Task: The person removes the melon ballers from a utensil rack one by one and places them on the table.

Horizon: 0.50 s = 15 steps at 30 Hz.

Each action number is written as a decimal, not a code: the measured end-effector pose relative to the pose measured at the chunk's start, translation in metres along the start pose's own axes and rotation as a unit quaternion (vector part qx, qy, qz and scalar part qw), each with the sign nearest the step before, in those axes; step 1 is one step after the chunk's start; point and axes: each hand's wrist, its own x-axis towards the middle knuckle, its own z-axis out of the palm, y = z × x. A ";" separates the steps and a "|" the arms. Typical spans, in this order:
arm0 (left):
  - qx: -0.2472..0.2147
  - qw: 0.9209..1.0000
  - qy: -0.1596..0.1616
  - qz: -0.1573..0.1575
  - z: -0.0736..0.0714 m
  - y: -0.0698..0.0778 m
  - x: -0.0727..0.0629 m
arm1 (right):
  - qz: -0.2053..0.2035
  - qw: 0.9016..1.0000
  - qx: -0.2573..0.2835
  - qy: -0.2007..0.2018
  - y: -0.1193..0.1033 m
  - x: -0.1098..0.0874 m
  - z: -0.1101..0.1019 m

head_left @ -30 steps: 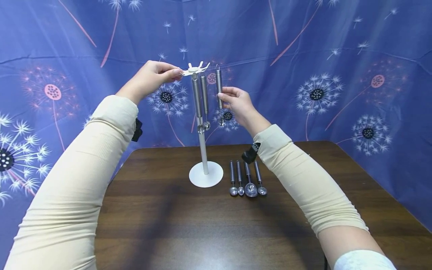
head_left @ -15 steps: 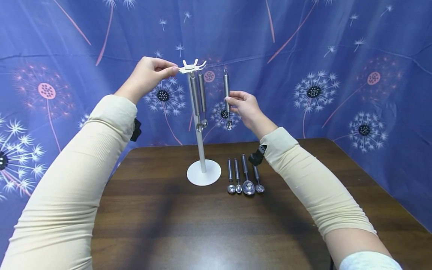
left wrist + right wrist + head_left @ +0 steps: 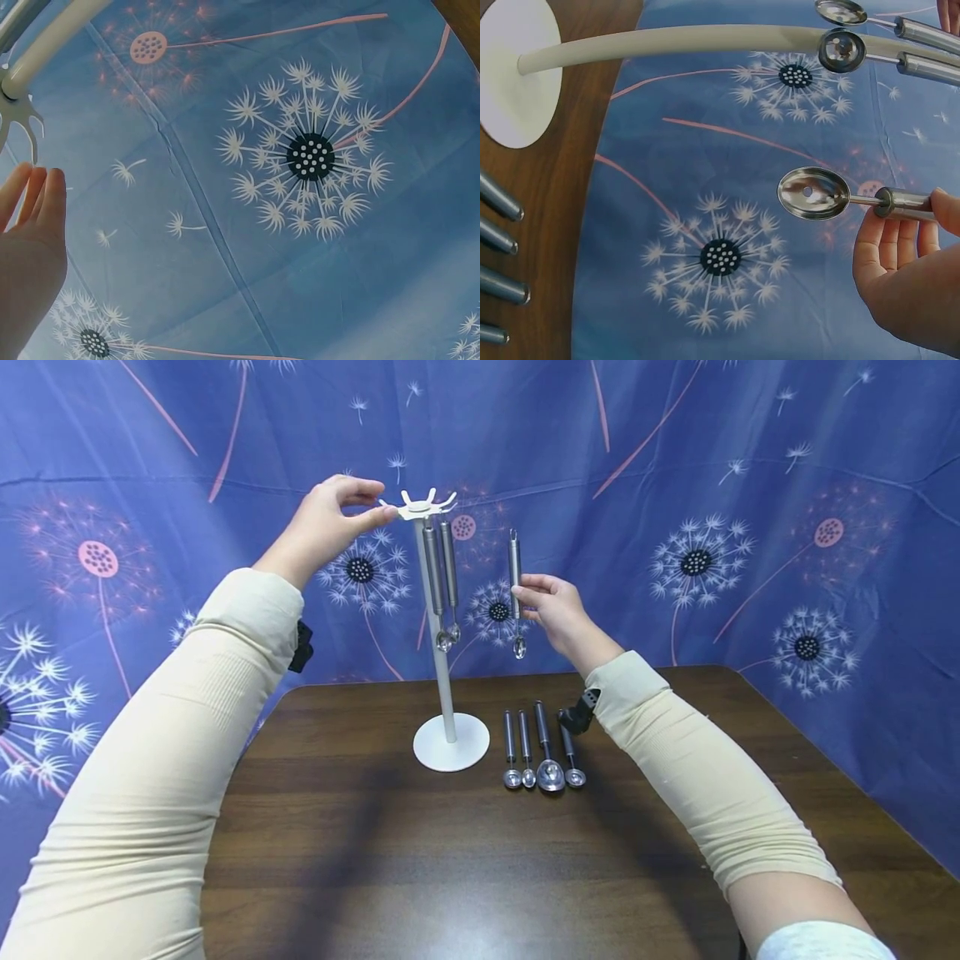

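A white stand with a ring of hooks on top carries two hanging steel melon ballers. Beside the hooks is my left hand, thumb and fingers parted, thumb tip close to one hook; whether it touches cannot be told. The left wrist view shows its fingers nearly straight below a hook tip. Right of the stand, my right hand grips the handle of another melon baller, held upright in the air with its bowl down. That bowl is oval with a small hole.
Several steel scoops lie in a row on the wooden table, right of the stand's round base. One is larger than the others. A blue dandelion-print curtain hangs behind the table.
My right hand has moved right and down, carrying the melon baller away from the stand's hooks. My left thumb and fingers have spread apart at the hook.
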 end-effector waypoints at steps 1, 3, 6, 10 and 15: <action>0.000 1.000 -0.006 -0.001 0.000 0.000 0.000 | 0.001 1.000 -0.002 -0.002 0.001 0.000 -0.002; 0.002 1.000 -0.016 -0.003 0.001 0.000 0.000 | 0.005 1.000 -0.005 -0.003 0.003 0.000 -0.004; 0.006 1.000 -0.020 -0.004 0.004 -0.001 0.000 | 0.012 1.000 -0.004 0.000 0.006 -0.002 -0.008; 0.010 1.000 -0.012 -0.002 0.005 -0.003 0.000 | 0.019 1.000 -0.016 0.005 0.010 -0.004 -0.014; 0.008 1.000 -0.008 0.001 0.005 -0.004 -0.002 | 0.026 0.999 -0.025 0.008 0.016 -0.004 -0.022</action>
